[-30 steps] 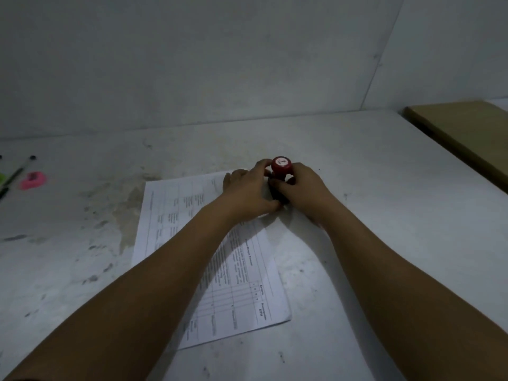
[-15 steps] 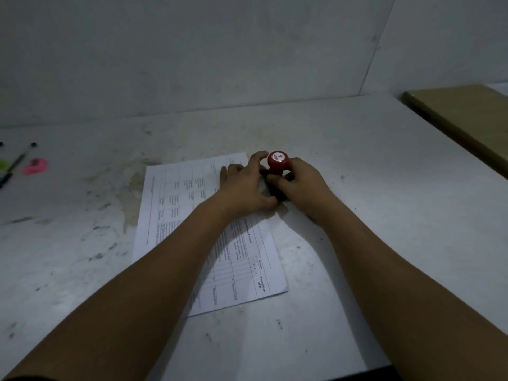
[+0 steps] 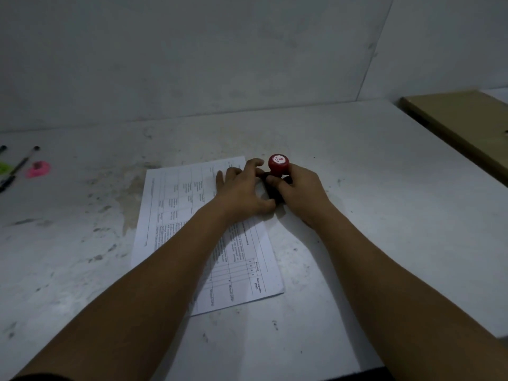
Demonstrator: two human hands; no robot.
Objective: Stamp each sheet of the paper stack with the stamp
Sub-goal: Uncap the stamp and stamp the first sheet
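Note:
A printed paper stack (image 3: 181,213) lies on the white table (image 3: 371,221), its top sheet showing a table of text. A stamp with a red round knob (image 3: 278,164) stands upright just off the sheet's far right corner. My right hand (image 3: 299,192) grips the stamp's dark lower body from the right. My left hand (image 3: 243,192) rests on the sheet's far right part, fingers curled, its fingertips touching the stamp's base on the left. The stamp's lower part is mostly hidden by both hands.
Pens (image 3: 23,162), a pink object (image 3: 39,169) and a green one (image 3: 4,167) lie at the table's far left. A brown board (image 3: 461,127) lies at the right. A grey wall (image 3: 220,56) closes the back. The table's front edge (image 3: 357,371) runs near my forearms.
Both hands have stayed at the stamp. My left fingers have spread a little on the sheet. The view has shifted slightly with my head.

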